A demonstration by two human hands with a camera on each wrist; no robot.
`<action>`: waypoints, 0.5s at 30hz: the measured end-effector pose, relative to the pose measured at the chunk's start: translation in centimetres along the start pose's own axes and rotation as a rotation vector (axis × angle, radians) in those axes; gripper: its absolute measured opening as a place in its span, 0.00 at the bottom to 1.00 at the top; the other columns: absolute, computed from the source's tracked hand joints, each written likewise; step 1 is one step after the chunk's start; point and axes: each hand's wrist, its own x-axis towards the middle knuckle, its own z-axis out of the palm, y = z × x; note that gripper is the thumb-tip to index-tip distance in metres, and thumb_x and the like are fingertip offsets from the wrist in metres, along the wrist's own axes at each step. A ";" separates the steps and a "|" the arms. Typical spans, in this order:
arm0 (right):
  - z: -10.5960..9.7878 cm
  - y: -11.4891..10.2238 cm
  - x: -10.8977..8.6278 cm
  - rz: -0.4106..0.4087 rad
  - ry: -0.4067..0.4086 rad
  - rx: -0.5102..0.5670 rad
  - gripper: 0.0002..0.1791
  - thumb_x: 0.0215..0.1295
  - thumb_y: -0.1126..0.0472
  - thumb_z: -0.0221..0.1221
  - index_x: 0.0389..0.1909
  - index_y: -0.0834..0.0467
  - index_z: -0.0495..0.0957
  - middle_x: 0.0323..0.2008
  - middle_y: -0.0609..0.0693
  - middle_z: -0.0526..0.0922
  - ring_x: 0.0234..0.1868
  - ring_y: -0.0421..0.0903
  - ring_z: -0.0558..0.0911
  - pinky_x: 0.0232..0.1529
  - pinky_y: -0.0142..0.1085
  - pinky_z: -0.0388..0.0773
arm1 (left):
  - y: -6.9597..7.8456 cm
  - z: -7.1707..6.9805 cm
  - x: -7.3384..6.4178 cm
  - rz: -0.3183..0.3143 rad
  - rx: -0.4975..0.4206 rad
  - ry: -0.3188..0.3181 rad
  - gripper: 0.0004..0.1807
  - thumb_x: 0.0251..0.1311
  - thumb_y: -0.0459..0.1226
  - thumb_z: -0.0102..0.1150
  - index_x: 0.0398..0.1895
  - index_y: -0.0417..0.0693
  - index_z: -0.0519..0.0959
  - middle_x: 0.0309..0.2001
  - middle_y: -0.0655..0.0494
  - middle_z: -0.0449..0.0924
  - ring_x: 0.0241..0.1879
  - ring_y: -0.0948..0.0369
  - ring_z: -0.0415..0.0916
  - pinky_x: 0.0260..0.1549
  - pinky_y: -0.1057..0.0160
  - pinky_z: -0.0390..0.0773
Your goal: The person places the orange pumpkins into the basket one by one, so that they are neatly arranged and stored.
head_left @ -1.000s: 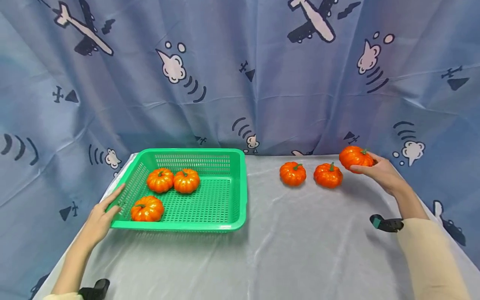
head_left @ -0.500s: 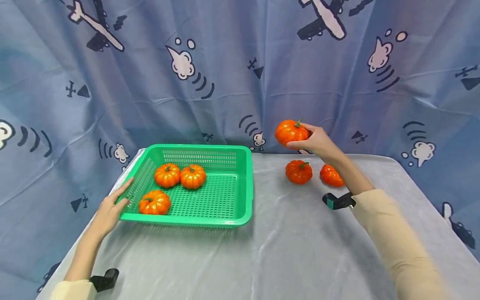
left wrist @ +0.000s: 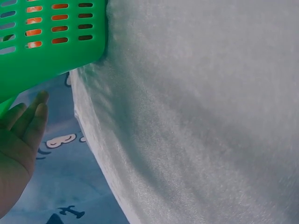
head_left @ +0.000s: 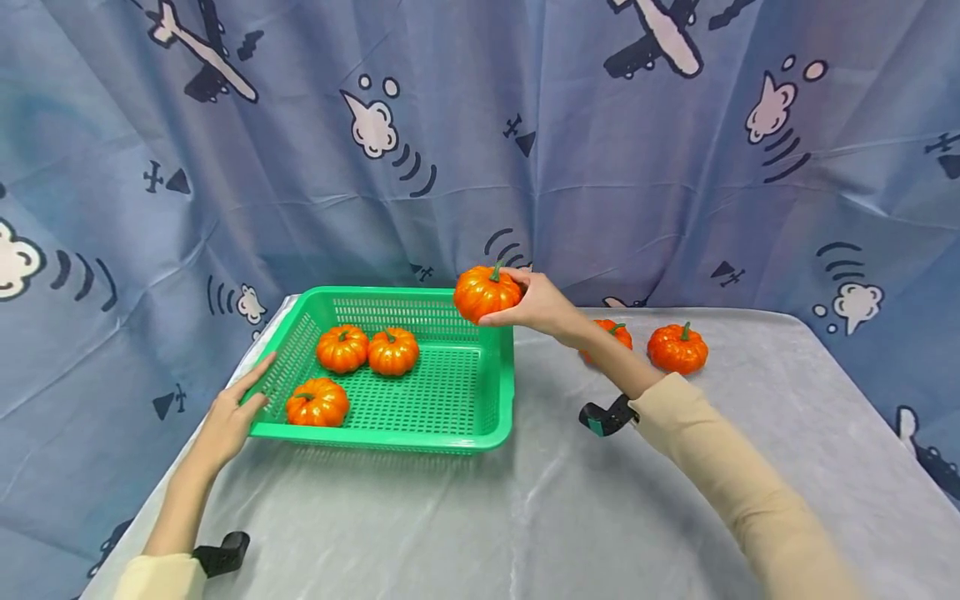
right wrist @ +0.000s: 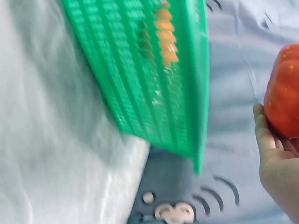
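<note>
In the head view, my right hand (head_left: 540, 306) holds an orange pumpkin (head_left: 483, 293) with a green stem, raised over the far right corner of the green basket (head_left: 420, 440). The right wrist view shows that pumpkin (right wrist: 285, 93) at its right edge, against the fingers. My left hand (head_left: 231, 421) grips the basket's left rim near the front corner. From the left wrist, its other fingers (left wrist: 35, 123) extend below the rim, outside the basket. Inside lie three pumpkins: one at the back left (head_left: 342, 348), one beside it (head_left: 393, 351), one near the front (head_left: 317, 403).
Two more pumpkins rest on the white-covered table (head_left: 570, 517) to the right; one (head_left: 678, 348) is in full view, the other (head_left: 617, 332) partly behind the right forearm. A blue curtain (head_left: 450, 125) with airplane prints hangs behind the table.
My right hand has carried the pumpkin left from the table's right side, up and across to the basket. The left hand stays at the basket's rim. The head view has shifted slightly.
</note>
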 end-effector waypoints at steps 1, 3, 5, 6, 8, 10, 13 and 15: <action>0.6 0.0 0.0 -0.007 -0.005 -0.005 0.42 0.47 0.59 0.73 0.65 0.60 0.67 0.55 0.56 0.75 0.51 0.52 0.75 0.50 0.43 0.78 | 0.0 0.0 0.0 0.001 0.000 0.000 0.31 0.66 0.33 0.40 0.74 0.50 0.56 0.68 0.32 0.59 0.64 0.30 0.55 0.55 0.28 0.58; 1.8 0.1 0.0 -0.021 -0.022 -0.019 0.42 0.46 0.60 0.74 0.64 0.60 0.68 0.54 0.55 0.76 0.51 0.51 0.75 0.50 0.41 0.79 | 0.1 0.0 0.0 -0.001 0.000 0.001 0.31 0.66 0.33 0.40 0.74 0.50 0.56 0.68 0.32 0.58 0.64 0.30 0.55 0.56 0.28 0.57; 3.0 0.3 0.0 -0.042 -0.055 -0.033 0.40 0.45 0.59 0.74 0.62 0.60 0.70 0.52 0.55 0.78 0.50 0.51 0.77 0.49 0.41 0.79 | 0.1 0.0 0.0 -0.002 -0.004 -0.001 0.31 0.66 0.33 0.40 0.74 0.49 0.56 0.68 0.32 0.58 0.64 0.30 0.54 0.56 0.28 0.57; 3.5 0.5 0.0 -0.052 -0.075 -0.042 0.40 0.44 0.59 0.75 0.62 0.60 0.70 0.51 0.54 0.78 0.49 0.50 0.77 0.48 0.40 0.80 | 0.1 0.0 0.0 -0.002 -0.006 -0.001 0.31 0.66 0.33 0.40 0.74 0.49 0.56 0.68 0.32 0.58 0.64 0.30 0.54 0.56 0.28 0.57; 4.5 0.7 -0.2 -0.063 -0.118 -0.073 0.42 0.43 0.58 0.75 0.62 0.60 0.70 0.51 0.53 0.78 0.48 0.49 0.77 0.46 0.38 0.80 | 0.1 0.1 0.0 0.000 -0.009 0.001 0.31 0.66 0.33 0.40 0.74 0.49 0.56 0.68 0.32 0.57 0.65 0.30 0.54 0.56 0.28 0.56; 5.4 0.9 -0.3 -0.079 -0.168 -0.113 0.44 0.42 0.57 0.76 0.63 0.60 0.70 0.52 0.53 0.78 0.48 0.48 0.77 0.46 0.37 0.80 | 0.0 0.1 0.0 0.005 -0.015 0.005 0.32 0.66 0.33 0.40 0.74 0.49 0.56 0.68 0.33 0.57 0.65 0.30 0.53 0.57 0.29 0.56; 6.5 1.2 -0.4 -0.102 -0.222 -0.224 0.47 0.39 0.53 0.77 0.64 0.60 0.70 0.57 0.53 0.75 0.52 0.48 0.75 0.47 0.35 0.79 | 0.0 0.1 0.0 0.006 -0.020 0.005 0.32 0.65 0.32 0.41 0.74 0.49 0.56 0.69 0.33 0.56 0.65 0.30 0.53 0.57 0.29 0.56; 7.0 1.2 -0.4 -0.124 -0.243 -0.293 0.47 0.38 0.50 0.77 0.63 0.59 0.71 0.58 0.54 0.73 0.54 0.49 0.73 0.48 0.36 0.79 | 0.0 0.1 0.0 0.008 -0.024 0.005 0.32 0.65 0.32 0.41 0.74 0.48 0.56 0.69 0.33 0.56 0.65 0.30 0.53 0.57 0.29 0.56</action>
